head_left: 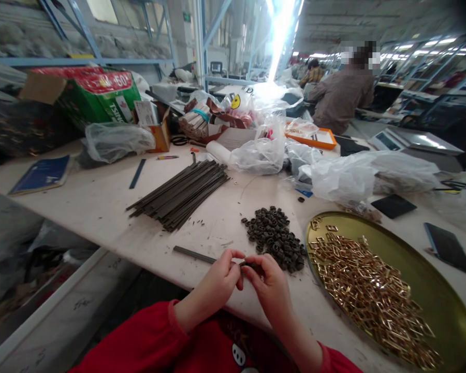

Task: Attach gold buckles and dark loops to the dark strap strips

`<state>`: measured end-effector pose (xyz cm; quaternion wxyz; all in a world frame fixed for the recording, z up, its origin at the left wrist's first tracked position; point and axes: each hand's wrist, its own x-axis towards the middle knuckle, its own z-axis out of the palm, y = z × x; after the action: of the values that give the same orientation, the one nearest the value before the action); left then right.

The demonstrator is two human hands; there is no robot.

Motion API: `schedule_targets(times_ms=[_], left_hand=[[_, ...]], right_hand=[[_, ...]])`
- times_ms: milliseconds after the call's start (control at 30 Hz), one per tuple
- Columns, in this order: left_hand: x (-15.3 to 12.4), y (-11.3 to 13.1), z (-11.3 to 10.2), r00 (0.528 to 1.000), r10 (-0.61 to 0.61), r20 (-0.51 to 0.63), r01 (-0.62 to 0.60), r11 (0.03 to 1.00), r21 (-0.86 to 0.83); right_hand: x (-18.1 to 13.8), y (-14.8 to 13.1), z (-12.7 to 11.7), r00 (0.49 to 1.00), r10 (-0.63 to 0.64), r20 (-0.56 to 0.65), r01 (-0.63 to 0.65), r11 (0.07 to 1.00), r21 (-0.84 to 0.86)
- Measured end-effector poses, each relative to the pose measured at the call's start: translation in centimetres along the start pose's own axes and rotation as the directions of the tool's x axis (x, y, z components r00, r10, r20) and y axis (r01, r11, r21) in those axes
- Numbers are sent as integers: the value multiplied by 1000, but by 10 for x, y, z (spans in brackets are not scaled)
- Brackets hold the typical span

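Close to the table's front edge, my left hand point(224, 272) is closed around a long dark strip point(194, 254), whose free end sticks out to the left. My right hand point(271, 280) almost touches the left one and pinches the strip's other end, where a small dark bit shows between the fingertips; its exact shape is hidden. Just beyond the right hand lies a pile of small dark loops point(274, 235). A bundle of similar dark strips point(182, 194) rests farther back on the left. To the right, a gold-coloured tray point(423, 259) holds many gold metal buckles point(373, 290).
Clear plastic bags point(341, 173) and an orange box lid point(310, 135) crowd the back. A blue booklet point(41, 173) lies at left, near a green carton point(101, 98). At right are a phone point(449, 247) and a black flat pad point(394, 206). A person point(344, 96) sits beyond.
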<state>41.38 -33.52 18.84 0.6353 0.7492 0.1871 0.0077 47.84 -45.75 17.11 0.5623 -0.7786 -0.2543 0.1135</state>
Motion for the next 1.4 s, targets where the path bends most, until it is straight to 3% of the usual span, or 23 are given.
schedule_targets(times_ms=[100, 233, 333, 400, 467, 633, 733, 900, 1133, 1400], left_hand=[[-6, 4, 0, 1000, 20, -3, -20, 1000, 10], [-15, 10, -1, 996, 59, 66, -64, 996, 68], [-20, 9, 0, 988, 102, 120, -108, 993, 50], [-21, 5, 1, 981, 122, 151, -125, 992, 6], [-20, 0, 2, 980, 103, 170, -102, 995, -16], [-14, -9, 2, 985, -56, 161, 64, 997, -45], [-14, -6, 0, 985, -79, 155, 85, 996, -31], [-17, 2, 1, 988, -7, 154, 3, 1000, 25], [-16, 5, -1, 987, -62, 146, 48, 994, 99], [-23, 10, 1, 978, -47, 204, 37, 998, 48]], right_hand=[[-7, -6, -2, 1000, -27, -13, 28, 998, 58], [-8, -8, -3, 983, 156, -97, -132, 967, 218], [-9, -6, -2, 968, 240, 70, -249, 897, 365], [-12, -4, -2, 940, 232, 251, -322, 847, 422], [-16, -2, -2, 923, 202, 328, -340, 828, 446], [-23, -1, 0, 951, 241, 195, -305, 840, 449], [-22, -3, 1, 941, 290, 173, -337, 789, 514], [-20, -4, 2, 911, 360, 202, -408, 713, 570], [-26, -2, -6, 916, 259, 307, -376, 822, 428], [-32, -10, -6, 857, 367, 363, -515, 653, 556]])
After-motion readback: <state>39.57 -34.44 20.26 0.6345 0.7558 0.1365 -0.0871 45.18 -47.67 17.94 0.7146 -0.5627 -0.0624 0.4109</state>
